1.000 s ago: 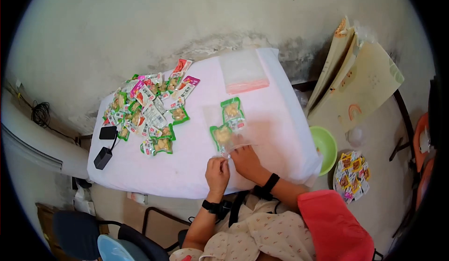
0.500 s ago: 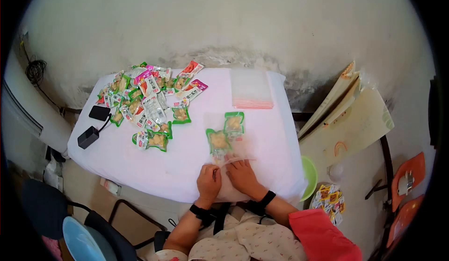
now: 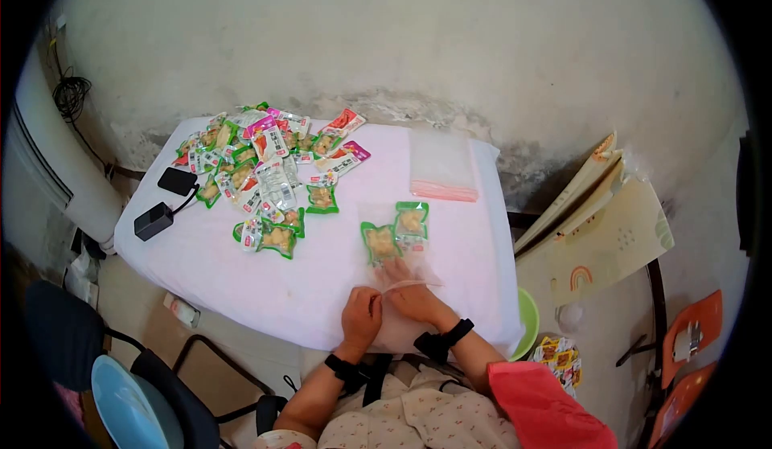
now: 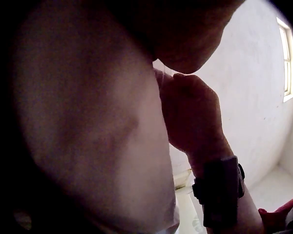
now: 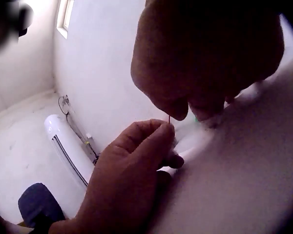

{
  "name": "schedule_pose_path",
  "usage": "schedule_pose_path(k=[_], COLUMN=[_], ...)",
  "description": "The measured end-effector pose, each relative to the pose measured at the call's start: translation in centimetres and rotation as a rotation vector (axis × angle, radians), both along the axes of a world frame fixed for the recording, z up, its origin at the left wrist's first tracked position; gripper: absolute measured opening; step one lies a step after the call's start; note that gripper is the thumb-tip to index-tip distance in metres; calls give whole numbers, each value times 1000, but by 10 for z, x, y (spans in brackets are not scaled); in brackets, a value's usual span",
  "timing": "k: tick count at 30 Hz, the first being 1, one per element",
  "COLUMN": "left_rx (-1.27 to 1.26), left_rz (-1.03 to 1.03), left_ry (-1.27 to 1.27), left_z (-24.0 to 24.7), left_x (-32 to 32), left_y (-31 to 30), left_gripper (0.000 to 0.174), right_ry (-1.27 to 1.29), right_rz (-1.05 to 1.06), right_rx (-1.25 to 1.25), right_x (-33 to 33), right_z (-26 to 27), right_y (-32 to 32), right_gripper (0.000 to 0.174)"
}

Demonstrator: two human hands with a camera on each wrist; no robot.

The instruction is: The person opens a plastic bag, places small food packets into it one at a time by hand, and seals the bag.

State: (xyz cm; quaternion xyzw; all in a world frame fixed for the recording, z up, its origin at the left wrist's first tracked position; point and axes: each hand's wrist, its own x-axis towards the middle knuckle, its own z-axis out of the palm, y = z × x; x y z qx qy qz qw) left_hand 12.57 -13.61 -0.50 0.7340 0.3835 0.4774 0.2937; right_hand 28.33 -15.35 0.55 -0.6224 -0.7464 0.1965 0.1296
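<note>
A clear plastic bag [image 3: 374, 212] lies flat near the table's front with two green-edged food packets [image 3: 381, 241] [image 3: 412, 221] showing through its film. My left hand [image 3: 361, 318] pinches the rim of the bag's mouth at its near left corner; in the right wrist view the left hand [image 5: 127, 170] has thumb and forefinger together on a thin red edge. My right hand [image 3: 414, 298] reaches in at the mouth, fingers extended beneath the film, just below the packets. The right hand [image 5: 205, 58] looms dark in the right wrist view, its fingertips partly hidden.
On the left of the white-covered table [image 3: 201, 268] lies a heap of packets [image 3: 273, 184], beside a black device [image 3: 153, 221] and a flat black object [image 3: 177, 180]. Flat clear bags [image 3: 444, 164] lie at the back right. A green basin [image 3: 527, 320] stands below the right edge.
My right hand's fingers have slid forward from the bag's near edge to under its film. The left hand remains at the corner. The head view has shifted.
</note>
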Motion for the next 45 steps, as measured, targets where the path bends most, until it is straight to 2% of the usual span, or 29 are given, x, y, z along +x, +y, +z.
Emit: schedule_pose_path(k=[1,4,8,10,11,13,19,22,26,28,32,34,37,38,40,42,44,45], left_rx=[0,34,35,25,-3,-31,10,38,0,-12,13,29,-14,-5,2,-94,-126,118], left_rz=[-3,5,11,10,9,12,-7,-10,-13,-9,-22,-37,-16,-34,-41,-45,47,110], left_ry=[-1,-12,-4,-2,1,4,14,6,-11,-11,3,20,21,35,60,-32,27,61], left_z=[1,1,0,0,-1,-2,-6,1,-2,-1,1,3,1,-3,-2,4,9,4], left_x=[0,0,0,0,-1,-1,-2,-1,0,0,0,0,0,0,-4,-4,-16,-27], left_y=[0,1,1,1,1,1,1,2,2,3,1,0,0,1,0,1,19,43], left_gripper=[10,9,8,8,8,9,9,10,7,7,7,7,9,9,10,15,22,28], right_ry=[-53,-169,-141,-296,-295,-473,-508,-436,-413,-160,-141,-16,60,75,-150,-128,-107,-81], right_rz=[-8,-35,-49,-84,-83,-127,-214,-203,-167,-231,-238,-187,-135,-123,-78,-79,-89,-60], right_rx=[51,77,230,287,289,134,-148,-11,29,240,267,386,351,350,395,354,312,356], right_x=[1,-8,-11,-14,-16,-20,-29,-20,-17,-17,-19,-17,-11,-12,-13,-16,-13,-9], right_z=[0,16,-8,-12,-8,0,18,-10,-9,-22,-17,-28,-34,-35,-28,-7,0,-1], right_y=[1,7,26,37,41,48,69,70,51,28,15,20,18,14,2,-16,-31,-39], right_gripper=[55,57,56,52,52,52,56,60,61,61,53,50,49,49,48,46,44,40])
